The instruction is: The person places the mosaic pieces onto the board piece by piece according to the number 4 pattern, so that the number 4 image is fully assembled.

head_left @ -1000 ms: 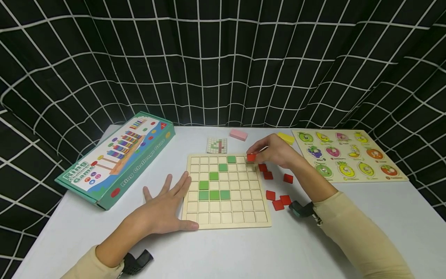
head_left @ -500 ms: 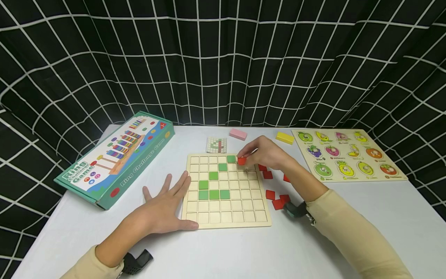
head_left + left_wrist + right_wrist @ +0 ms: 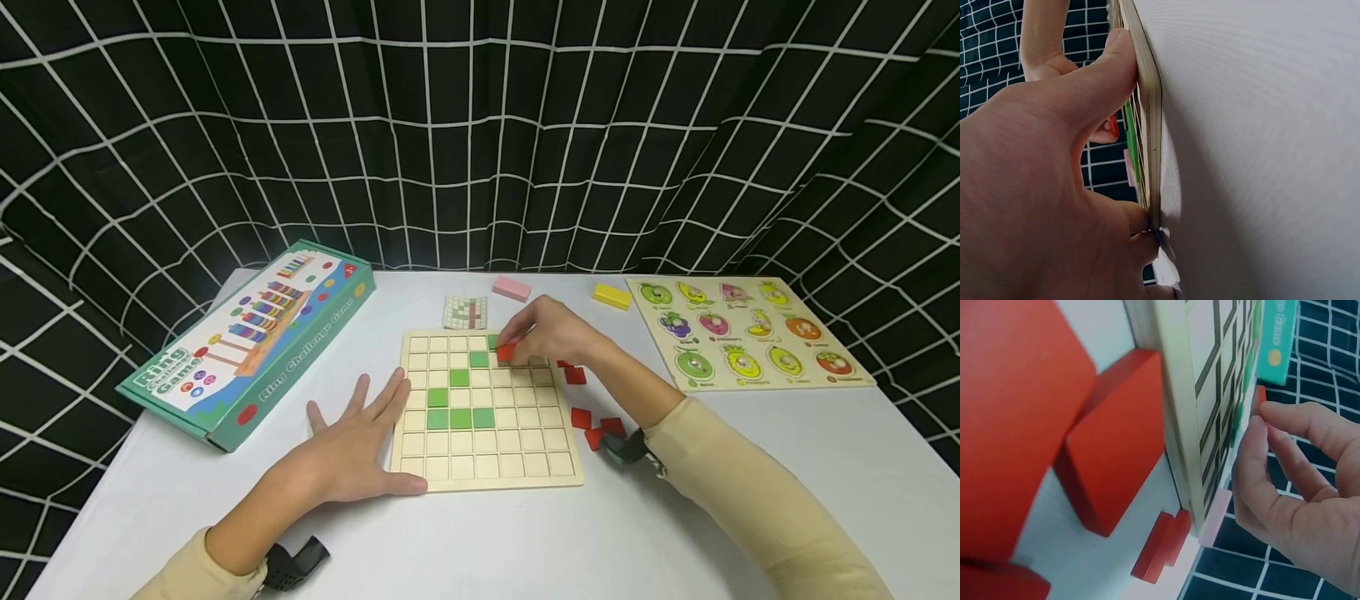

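My right hand (image 3: 558, 332) pinches a red square tile (image 3: 506, 353) between thumb and fingertips, over the upper part of the wooden grid board (image 3: 498, 468). In the right wrist view the tile (image 3: 1260, 395) stands up between the fingertips. Several green tiles (image 3: 461, 418) lie in the board's squares, in a diagonal and a short row. The right hand partly covers the top green tile (image 3: 492, 342). My left hand (image 3: 345, 458) lies with spread fingers at the board's left edge, its thumb on the front left corner. In the left wrist view, that thumb (image 3: 1100, 75) rests along the board's edge.
Several loose red tiles (image 3: 581, 418) lie right of the board. Behind it are a small pattern card (image 3: 466, 312), a pink block (image 3: 512, 288) and a yellow block (image 3: 612, 297). A game box (image 3: 255, 333) stands left, a fruit puzzle board (image 3: 738, 350) right.
My right hand has carried the red tile leftward across the top of the board, from its right edge to near the top green tile. The left hand has stayed in place.
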`<state>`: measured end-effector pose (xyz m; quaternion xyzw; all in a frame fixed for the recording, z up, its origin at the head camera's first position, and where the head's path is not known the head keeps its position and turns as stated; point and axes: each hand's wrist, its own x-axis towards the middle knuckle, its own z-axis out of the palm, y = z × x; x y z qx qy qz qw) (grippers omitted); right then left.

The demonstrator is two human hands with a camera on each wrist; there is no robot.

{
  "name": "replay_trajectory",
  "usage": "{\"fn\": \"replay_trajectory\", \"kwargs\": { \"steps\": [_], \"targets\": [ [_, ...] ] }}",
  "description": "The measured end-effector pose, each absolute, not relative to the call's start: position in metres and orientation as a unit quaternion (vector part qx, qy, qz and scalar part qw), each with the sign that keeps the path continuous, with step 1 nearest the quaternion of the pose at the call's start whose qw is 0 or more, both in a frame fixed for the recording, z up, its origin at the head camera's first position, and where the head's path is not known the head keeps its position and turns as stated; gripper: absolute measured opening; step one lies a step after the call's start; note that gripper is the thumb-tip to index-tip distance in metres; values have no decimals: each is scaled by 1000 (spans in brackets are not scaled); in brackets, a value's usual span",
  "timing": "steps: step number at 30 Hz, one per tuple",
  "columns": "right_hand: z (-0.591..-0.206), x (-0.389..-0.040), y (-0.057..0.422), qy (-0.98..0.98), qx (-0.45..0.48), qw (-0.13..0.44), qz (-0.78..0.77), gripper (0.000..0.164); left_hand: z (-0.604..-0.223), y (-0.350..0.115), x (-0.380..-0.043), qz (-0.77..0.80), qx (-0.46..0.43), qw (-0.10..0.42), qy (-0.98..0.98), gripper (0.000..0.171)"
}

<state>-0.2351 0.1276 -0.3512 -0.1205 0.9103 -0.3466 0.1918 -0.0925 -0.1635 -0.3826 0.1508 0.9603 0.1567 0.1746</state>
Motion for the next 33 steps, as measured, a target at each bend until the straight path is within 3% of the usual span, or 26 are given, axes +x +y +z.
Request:
{"fn": "replay_trajectory", "kwargs": {
  "steps": [33],
  "targets": [
    [-356,-239,112,917,-123,200,-321,24,-385,-164,-94,153,150,169,962,131]
  ]
}}
